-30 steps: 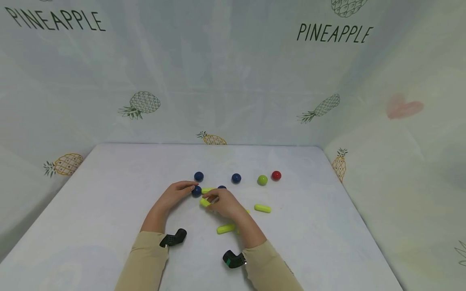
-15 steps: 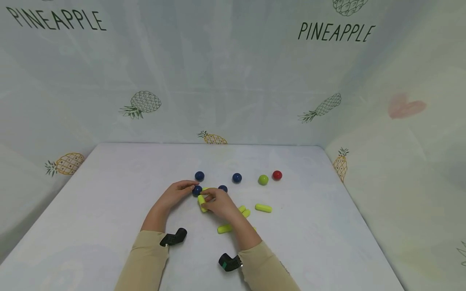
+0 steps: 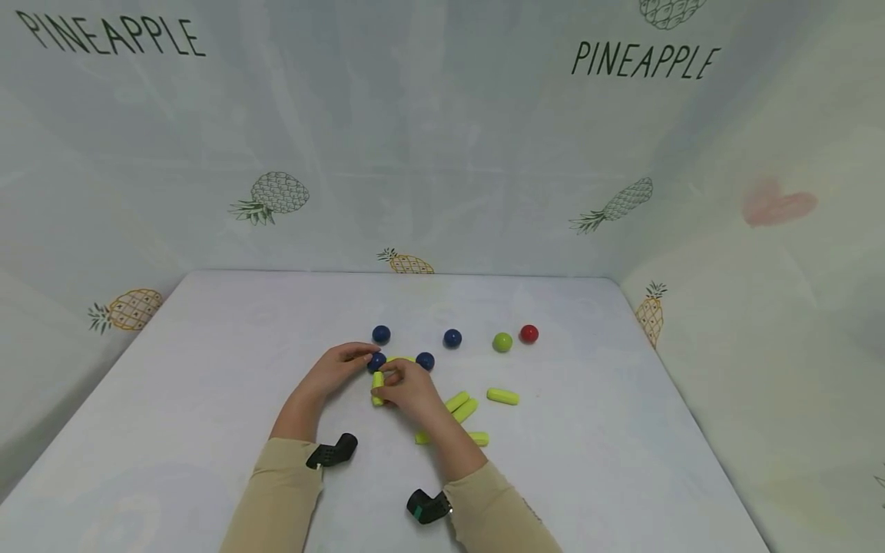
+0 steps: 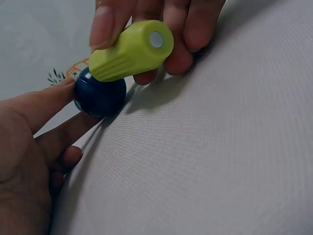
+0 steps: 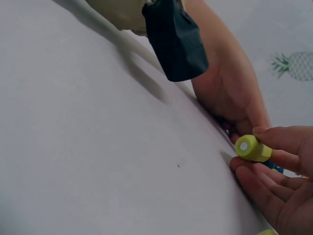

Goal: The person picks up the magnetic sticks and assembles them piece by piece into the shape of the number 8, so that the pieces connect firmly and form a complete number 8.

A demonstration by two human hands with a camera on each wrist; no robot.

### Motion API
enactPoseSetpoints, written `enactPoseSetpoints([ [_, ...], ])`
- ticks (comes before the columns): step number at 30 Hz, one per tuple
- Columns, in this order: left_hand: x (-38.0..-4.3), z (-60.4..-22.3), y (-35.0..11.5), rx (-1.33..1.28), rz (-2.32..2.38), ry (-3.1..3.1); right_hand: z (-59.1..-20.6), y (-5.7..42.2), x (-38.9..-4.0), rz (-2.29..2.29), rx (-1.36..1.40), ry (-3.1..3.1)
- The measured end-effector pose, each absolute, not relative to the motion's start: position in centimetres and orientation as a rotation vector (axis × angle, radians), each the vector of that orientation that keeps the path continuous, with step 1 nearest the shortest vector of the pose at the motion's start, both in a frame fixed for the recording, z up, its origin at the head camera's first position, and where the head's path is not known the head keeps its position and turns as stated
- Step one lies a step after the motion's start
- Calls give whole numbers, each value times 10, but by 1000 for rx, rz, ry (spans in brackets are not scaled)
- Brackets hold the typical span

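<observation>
Our left fingers (image 4: pixel 51 105) pinch a blue ball (image 4: pixel 100 98), and just nearside of it our right fingers (image 5: pixel 288 139) grip a lime rod (image 4: pixel 132 51)!

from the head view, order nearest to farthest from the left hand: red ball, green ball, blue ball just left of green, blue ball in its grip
1. Gripped blue ball, at the left hand
2. Second blue ball, rightward and farther back
3. Green ball, farther right
4. Red ball, rightmost of the four
</observation>
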State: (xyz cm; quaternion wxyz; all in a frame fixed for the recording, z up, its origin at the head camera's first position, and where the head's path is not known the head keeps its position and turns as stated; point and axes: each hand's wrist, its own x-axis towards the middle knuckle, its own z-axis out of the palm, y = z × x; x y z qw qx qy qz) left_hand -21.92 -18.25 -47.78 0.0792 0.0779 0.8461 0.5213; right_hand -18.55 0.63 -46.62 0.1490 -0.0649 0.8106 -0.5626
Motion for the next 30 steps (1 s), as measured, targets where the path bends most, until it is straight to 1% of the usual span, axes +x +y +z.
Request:
enactPoseSetpoints([
  [13, -225, -487, -186, 285, 1563, 2556, -468, -4, -185, -1678, -135, 2364],
  [23, -226, -489, -187, 270, 1543, 2565, -469, -8, -186, -1739, -83, 2317],
  [30, -225, -487, -187, 287, 1517, 2561, -469, -6, -186, -1731, -95, 2307],
])
